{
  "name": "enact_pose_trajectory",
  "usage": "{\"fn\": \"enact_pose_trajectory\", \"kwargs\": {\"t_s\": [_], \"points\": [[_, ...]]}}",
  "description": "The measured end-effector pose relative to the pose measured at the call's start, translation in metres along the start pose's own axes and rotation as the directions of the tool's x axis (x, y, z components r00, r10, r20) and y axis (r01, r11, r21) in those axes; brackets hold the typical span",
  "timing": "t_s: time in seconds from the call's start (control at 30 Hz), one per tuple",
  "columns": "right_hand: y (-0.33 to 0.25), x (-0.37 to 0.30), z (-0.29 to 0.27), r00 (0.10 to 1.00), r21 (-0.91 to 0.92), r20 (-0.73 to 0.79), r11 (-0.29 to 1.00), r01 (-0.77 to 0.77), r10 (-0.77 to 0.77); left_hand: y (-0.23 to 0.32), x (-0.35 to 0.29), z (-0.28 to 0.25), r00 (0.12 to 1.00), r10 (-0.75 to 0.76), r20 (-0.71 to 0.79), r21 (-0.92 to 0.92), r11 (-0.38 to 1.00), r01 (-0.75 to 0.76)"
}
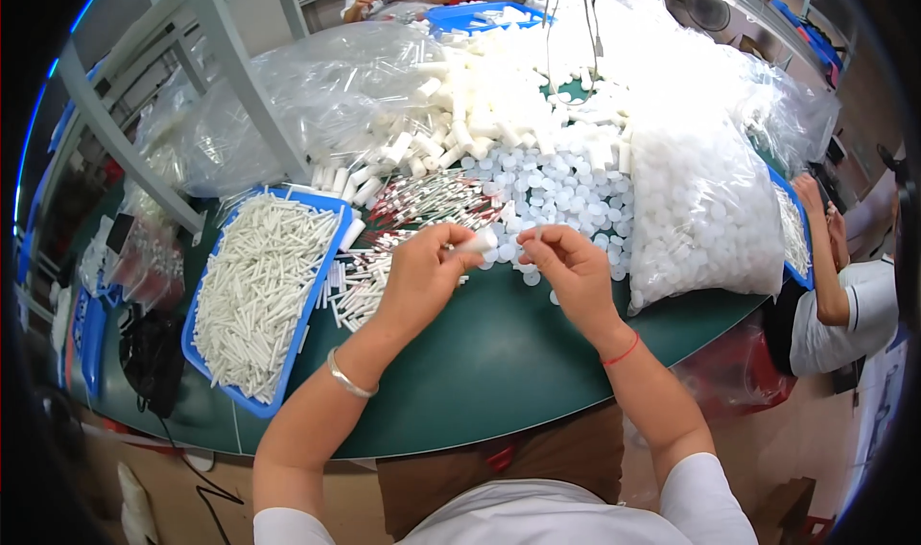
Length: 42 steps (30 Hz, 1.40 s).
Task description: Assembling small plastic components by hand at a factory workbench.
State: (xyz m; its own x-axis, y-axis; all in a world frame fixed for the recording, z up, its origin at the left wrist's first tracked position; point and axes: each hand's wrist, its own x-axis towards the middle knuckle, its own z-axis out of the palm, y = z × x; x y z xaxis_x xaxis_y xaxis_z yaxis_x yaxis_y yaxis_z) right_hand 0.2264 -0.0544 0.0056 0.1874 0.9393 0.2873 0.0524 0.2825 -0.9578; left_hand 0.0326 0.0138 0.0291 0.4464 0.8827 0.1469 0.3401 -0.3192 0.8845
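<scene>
My left hand (425, 269) is closed around a short white plastic cylinder (479, 240), its end facing right. Just across from it, my right hand (576, 269) pinches a small translucent piece (531, 235) between thumb and fingertips; it looks like one of the round caps. The two pieces are apart. Right behind my hands lies a heap of round translucent caps (566, 195). Thin white rods with red parts (432, 198) are piled beyond my left hand, with more white cylinders (470, 94) farther back.
A blue tray (318, 291) full of thin white sticks stands at left. At right sits a clear bag (710, 219) packed with caps. A grey metal frame (245, 80) rises at the left, and wires (595, 36) hang at the back. Other people sit at the far side and right.
</scene>
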Motion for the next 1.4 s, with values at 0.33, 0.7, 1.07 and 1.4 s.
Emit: {"fn": "enact_pose_trajectory", "kwargs": {"t_s": [0.33, 0.7, 1.07, 1.4], "points": [[-0.025, -0.014, 0.031, 0.929, -0.265, 0.232, 0.900, 0.345, -0.288, -0.005, -0.055, 0.002, 0.964, -0.145, 0.222, -0.690, 0.675, 0.260], [-0.007, -0.010, 0.030, 0.886, -0.366, 0.277, 0.812, 0.454, -0.371, -0.014, -0.060, -0.001, 0.965, -0.205, 0.166, -0.465, 0.846, 0.260], [-0.010, -0.011, 0.018, 0.748, -0.563, 0.538, 0.496, 0.662, -0.388, -0.013, -0.048, -0.010, 0.943, -0.215, 0.254, -0.196, 0.943, 0.269], [0.001, -0.004, 0.003, 0.805, -0.491, 0.457, 0.647, 0.584, -0.379, 0.004, 0.020, -0.015, 0.775, -0.215, 0.594, -0.139, 0.922, 0.362]]}}
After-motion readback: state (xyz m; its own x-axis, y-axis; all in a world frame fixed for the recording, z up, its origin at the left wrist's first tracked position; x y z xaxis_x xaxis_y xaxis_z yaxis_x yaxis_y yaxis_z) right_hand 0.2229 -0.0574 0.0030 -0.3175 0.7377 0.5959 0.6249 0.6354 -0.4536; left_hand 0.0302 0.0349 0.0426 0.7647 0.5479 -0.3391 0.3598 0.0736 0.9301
